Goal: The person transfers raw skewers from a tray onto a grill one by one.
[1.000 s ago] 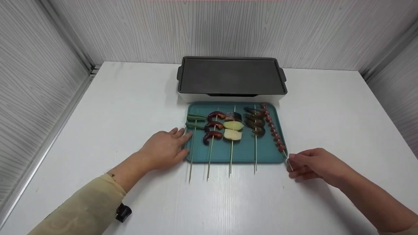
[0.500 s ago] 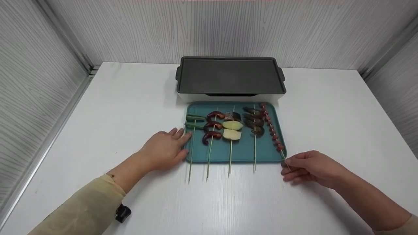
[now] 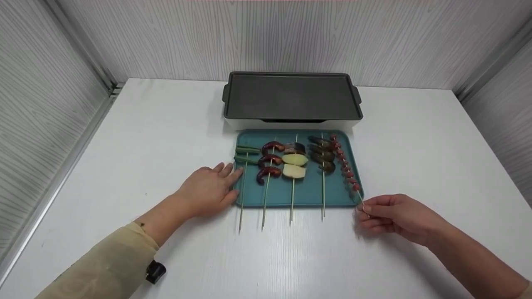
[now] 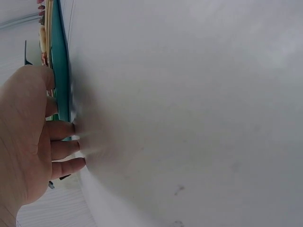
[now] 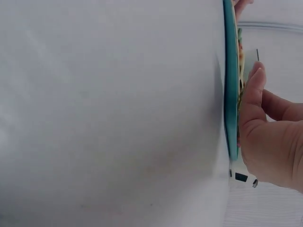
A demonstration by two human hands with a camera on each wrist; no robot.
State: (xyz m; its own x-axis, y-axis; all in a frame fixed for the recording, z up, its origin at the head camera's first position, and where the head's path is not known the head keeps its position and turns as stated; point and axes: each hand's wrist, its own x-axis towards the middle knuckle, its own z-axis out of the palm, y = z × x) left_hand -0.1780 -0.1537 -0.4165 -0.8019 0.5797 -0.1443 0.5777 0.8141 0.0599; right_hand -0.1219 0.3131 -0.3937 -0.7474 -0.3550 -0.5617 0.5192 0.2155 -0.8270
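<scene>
My right hand (image 3: 395, 216) pinches the bare lower end of a skewer of small red pieces (image 3: 344, 162) between thumb and fingers. That skewer slants along the right side of a teal tray (image 3: 309, 195), with a shadow beside its lower pieces. With its fingers extended, my left hand (image 3: 208, 191) touches the tray's left edge. Other skewers lie between the hands: green pods (image 3: 247, 150), dark red curved pieces (image 3: 270, 160), mixed pale and dark slices (image 3: 294, 171) and shrimp (image 3: 323, 155). In the right wrist view, the pinched skewer end is hidden behind the hand (image 5: 272, 127).
Directly behind the tray stands a flat dark griddle (image 3: 293, 95) on a white base. The white table (image 3: 266, 257) runs out to both sides, with panelled walls (image 3: 291, 37) behind and beside it. Bare stick ends overhang the tray's front edge.
My right hand has shifted slightly left with the red-piece skewer, whose lower part now looks raised off the tray. My left hand stays at the tray's edge.
</scene>
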